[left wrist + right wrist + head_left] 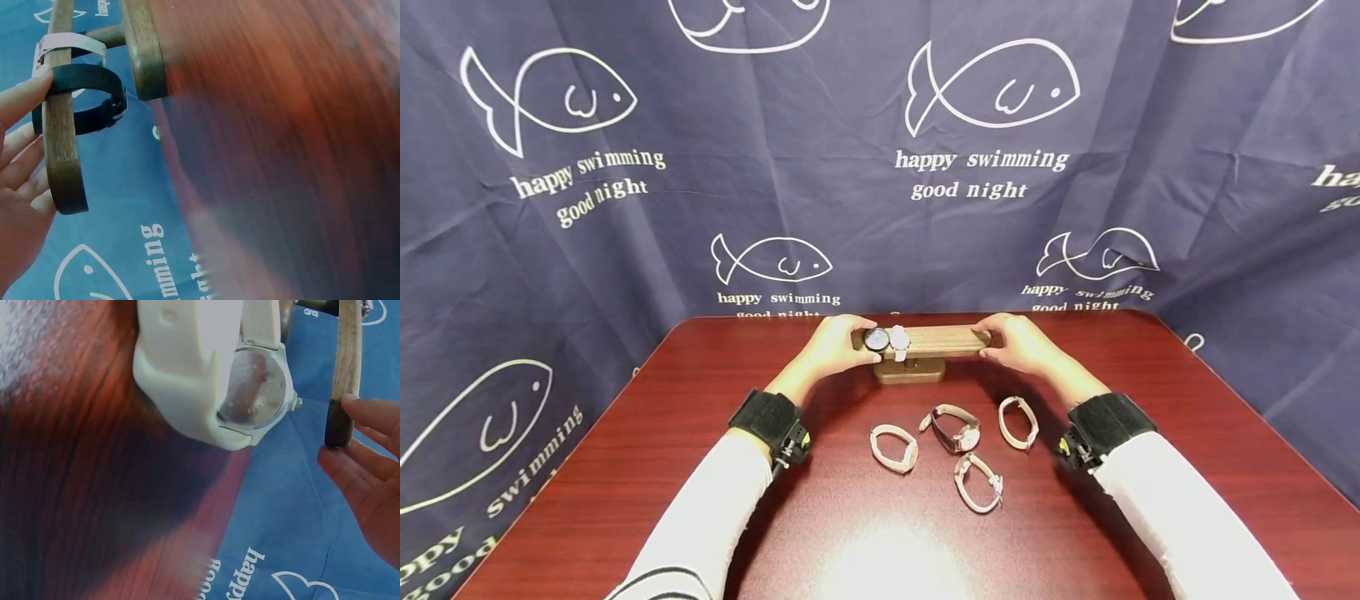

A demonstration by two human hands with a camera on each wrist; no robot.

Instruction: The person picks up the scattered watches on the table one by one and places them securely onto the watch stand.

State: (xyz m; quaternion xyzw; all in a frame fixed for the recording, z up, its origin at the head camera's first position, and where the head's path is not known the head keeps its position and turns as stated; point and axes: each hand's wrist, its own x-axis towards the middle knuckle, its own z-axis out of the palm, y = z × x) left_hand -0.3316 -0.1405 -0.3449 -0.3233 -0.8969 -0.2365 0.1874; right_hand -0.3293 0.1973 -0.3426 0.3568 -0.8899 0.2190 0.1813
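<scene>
One wooden stand [955, 338], its base [910, 372] near the far edge of the worktop [820, 483]; bar directly between the two hands, long axis running left to right.
Left hand [844, 342]: nearer the mounted pieces, pinching the black watch [876, 339] at the bar's left end.
White watch [899, 338]: just beside the black one, inward, strap around the bar.
Right hand [1018, 343]: clamped on the bar's right end, thumb against the wood, well apart from both mounted pieces.
Loose, on the near side of the stand: cream watch [912, 455] at left, dark-strapped watch [967, 438] in the middle, pale watch [1032, 429] at right, slim watch [997, 485] nearest the viewer (dials mostly hard to read).
Surface: reddish, wood-grained, glossy, with glare in front.
Room: blue cloth [865, 208] hanging behind, printed with white fish and lettering.
</scene>
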